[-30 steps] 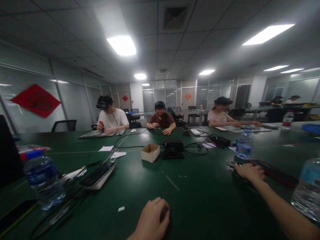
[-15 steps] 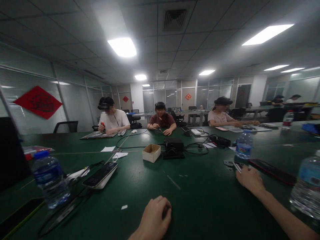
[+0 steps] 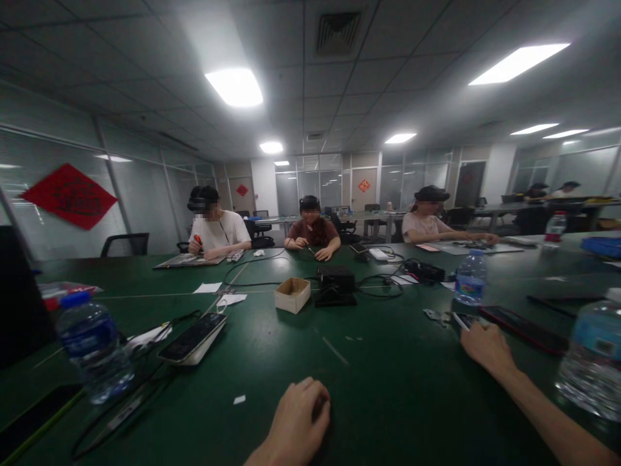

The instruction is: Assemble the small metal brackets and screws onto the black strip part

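My left hand [image 3: 299, 414] rests on the green table [image 3: 378, 382] at the bottom centre, its fingers curled in and the thumb close beside them. Nothing shows in it. Farther off to the right, my right hand [image 3: 486, 346] has its fingers closed on a slim, pale-edged object with a dark face [image 3: 464, 320], partly covered by the fingers. Just left of that lie small flat grey metal pieces [image 3: 436, 317]. Behind the hand stands a water bottle [image 3: 470, 279], and a dark phone with a red edge [image 3: 521, 329] lies to its right.
An open cardboard box [image 3: 292, 299] and a black device [image 3: 336, 285] with cables stand mid-table. Left are a phone on a white stand [image 3: 193, 338] and a bottle [image 3: 94, 349]. A large bottle [image 3: 594, 359] stands near right. Several people sit beyond.
The grey metal pieces now spread a little farther left of my right hand. That hand has shifted slightly. My left hand keeps its curled pose, and the whole view has moved slightly.
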`<state>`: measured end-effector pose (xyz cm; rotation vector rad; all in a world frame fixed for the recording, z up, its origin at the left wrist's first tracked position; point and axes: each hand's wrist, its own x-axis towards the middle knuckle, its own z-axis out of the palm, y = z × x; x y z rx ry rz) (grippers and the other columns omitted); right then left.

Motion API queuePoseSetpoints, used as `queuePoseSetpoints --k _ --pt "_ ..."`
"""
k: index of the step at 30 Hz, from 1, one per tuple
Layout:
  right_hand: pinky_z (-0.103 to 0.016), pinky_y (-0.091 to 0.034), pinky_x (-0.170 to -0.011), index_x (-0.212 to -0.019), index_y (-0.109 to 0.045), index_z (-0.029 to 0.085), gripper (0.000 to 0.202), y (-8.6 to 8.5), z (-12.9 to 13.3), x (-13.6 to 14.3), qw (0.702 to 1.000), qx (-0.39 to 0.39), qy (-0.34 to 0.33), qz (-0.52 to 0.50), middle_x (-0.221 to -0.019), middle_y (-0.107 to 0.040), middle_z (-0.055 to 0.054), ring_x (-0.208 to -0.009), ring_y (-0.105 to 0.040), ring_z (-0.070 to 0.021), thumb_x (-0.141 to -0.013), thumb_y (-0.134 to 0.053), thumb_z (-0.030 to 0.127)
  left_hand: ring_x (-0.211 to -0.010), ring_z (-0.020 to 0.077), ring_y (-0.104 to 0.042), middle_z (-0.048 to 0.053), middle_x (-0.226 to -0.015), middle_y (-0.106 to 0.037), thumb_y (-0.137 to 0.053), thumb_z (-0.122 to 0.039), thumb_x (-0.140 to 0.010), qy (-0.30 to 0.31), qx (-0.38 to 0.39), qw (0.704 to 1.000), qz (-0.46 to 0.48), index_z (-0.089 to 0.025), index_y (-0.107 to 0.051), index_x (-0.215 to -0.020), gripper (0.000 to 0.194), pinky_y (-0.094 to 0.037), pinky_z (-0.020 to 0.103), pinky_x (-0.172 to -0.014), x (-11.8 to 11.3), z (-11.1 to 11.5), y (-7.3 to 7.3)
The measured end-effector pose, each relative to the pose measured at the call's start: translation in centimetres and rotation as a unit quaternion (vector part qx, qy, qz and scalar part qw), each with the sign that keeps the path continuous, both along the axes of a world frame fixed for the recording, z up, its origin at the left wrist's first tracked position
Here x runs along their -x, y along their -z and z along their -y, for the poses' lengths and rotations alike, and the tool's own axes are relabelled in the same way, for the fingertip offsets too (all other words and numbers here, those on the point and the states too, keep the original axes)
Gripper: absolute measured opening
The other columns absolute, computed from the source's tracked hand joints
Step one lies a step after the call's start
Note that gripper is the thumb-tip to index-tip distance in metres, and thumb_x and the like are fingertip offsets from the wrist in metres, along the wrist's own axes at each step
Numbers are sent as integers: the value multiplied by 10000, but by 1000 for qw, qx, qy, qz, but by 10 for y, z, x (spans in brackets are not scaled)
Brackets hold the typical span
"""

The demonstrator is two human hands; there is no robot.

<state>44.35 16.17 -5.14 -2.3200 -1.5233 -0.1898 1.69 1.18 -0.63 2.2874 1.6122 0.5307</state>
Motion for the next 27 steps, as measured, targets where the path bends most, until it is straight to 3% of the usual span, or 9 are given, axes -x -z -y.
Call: queuePoseSetpoints --k 7,18,27 --pt "-408 -456 -827 -1119 -601 -31 393 -10 10 14 1000 5 -10 11 -1098 -551 -290 -982 -599 -356 -906 -383 217 -829 184 -598 26 -893 -645 -482 -169 -875 1 2 1000 0 -203 -641 -916 168 -438 304 -796 1 -1 2" --pt "-348 -455 -823 -1209 -563 45 431 -9 6 13 999 2 10 -39 -1138 -546 -214 -1015 -593 -289 -954 -323 297 -804 186 -587 33 -886 -641 -421 -214 -903 26 1 1000 8 -202 -624 -910 203 -432 293 -740 2 -3 2" --pt "-363 -431 -893 -1221 -552 0 435 -10 8 12 999 -16 12 -40 -1181 -527 -255 -1064 -563 -308 -934 -364 266 -797 187 -592 31 -863 -638 -426 -188 -902 32 -12 999 4 -196 -619 -888 193 -426 294 -736 1 -6 5"
